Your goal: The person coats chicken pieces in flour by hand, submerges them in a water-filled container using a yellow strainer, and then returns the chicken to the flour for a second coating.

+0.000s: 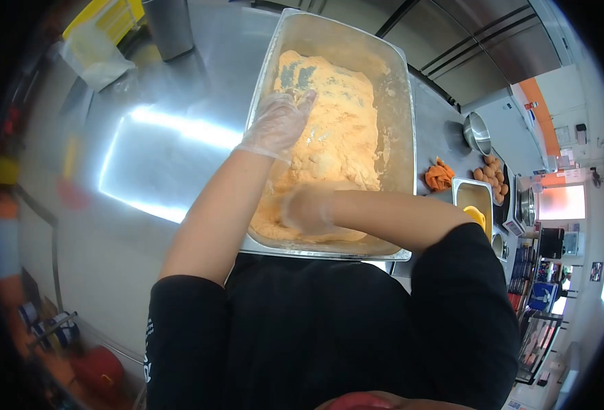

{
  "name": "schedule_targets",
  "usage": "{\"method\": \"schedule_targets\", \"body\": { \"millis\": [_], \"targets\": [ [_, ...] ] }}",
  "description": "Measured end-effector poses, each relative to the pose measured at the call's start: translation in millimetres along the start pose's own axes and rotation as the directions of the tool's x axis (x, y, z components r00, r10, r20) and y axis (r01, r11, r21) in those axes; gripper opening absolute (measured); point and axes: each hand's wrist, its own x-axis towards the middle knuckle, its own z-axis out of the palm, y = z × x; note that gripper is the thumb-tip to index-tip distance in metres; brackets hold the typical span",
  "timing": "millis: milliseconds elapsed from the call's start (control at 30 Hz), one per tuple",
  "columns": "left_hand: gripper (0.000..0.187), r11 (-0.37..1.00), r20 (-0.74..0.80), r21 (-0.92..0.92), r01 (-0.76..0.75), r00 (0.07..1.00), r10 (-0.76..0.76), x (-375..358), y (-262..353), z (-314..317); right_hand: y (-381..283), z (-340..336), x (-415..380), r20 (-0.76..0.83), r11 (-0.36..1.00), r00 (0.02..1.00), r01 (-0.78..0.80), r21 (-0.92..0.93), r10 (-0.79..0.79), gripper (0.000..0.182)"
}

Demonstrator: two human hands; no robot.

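A deep metal pan [411, 137] in front of me holds a thick layer of pale orange powder [346, 126], like seasoned flour, with lumps near its middle. My left hand [278, 124], in a clear plastic glove, rests over the left side of the powder, its thumb held apart and nothing seen in its grip. Some fingertips are hard to make out against the powder. Nearer the front, my right hand [307, 208], also gloved, is down in the powder and smeared by motion. Its fingers cannot be told apart.
The pan stands on a steel counter [213, 89]. To the right are an orange cloth [439, 175], several eggs [493, 176], a metal bowl [477, 133] and a smaller metal pan [460, 191] with something yellow inside. A grey container [168, 29] and a yellow crate [114, 24] stand at the upper left.
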Motion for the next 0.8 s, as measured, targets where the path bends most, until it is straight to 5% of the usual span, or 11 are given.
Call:
{"method": "schedule_targets", "body": {
  "millis": [100,200,267,400,467,500,567,633,733,800],
  "targets": [
    [0.080,0.999,0.024,0.032,-0.032,0.999,0.031,3.9,-4.0,-1.4,3.3,-27.1,-48.3,0.389,0.954,0.871,-0.266,-0.137,0.299,0.023],
    [0.080,0.999,0.101,0.043,-0.001,0.995,-0.004,3.6,8.1,-11.6,10.0,-43.6,-58.9,0.232,0.932,0.917,-0.267,-0.245,0.324,0.024],
    [0.079,0.999,0.071,0.006,0.041,0.997,-0.041,-4.0,12.8,-11.8,14.3,-16.3,-26.3,0.013,0.943,0.967,-0.250,0.222,0.253,0.043],
    [0.077,0.998,0.012,0.052,-0.037,0.999,0.036,7.1,-6.3,1.9,8.2,24.5,14.6,-0.277,0.957,0.931,0.176,-0.232,-0.238,0.044],
    [0.072,0.986,0.051,0.138,-0.094,0.995,0.088,8.8,-9.2,3.6,3.6,16.6,0.6,0.027,0.968,0.992,0.129,-0.217,-0.126,0.041],
    [0.071,0.991,0.064,0.121,-0.057,0.997,0.050,5.0,-4.4,1.3,-4.8,-12.7,-27.3,0.381,0.991,0.920,-0.052,-0.127,0.097,0.039],
    [0.070,0.996,0.093,0.088,0.015,0.995,-0.023,-5.3,9.2,-6.2,9.0,0.9,-57.4,0.302,0.946,0.932,-0.108,-0.305,0.203,0.036],
    [0.067,0.977,0.211,0.201,-0.067,0.977,0.024,3.7,-1.0,0.9,7.3,-30.5,-93.0,0.195,0.908,0.898,-0.349,-0.232,0.395,0.039],
    [0.066,0.872,0.423,0.405,-0.276,0.902,0.090,2.1,-3.5,12.4,2.9,-6.5,-118.7,-0.294,0.924,0.915,-0.336,-0.182,0.274,0.040],
    [0.064,0.709,0.590,0.525,-0.470,0.802,0.094,-5.3,-2.3,26.3,6.9,45.8,-107.6,-0.359,0.975,0.931,-0.129,-0.180,0.057,0.040]
  ]
}}
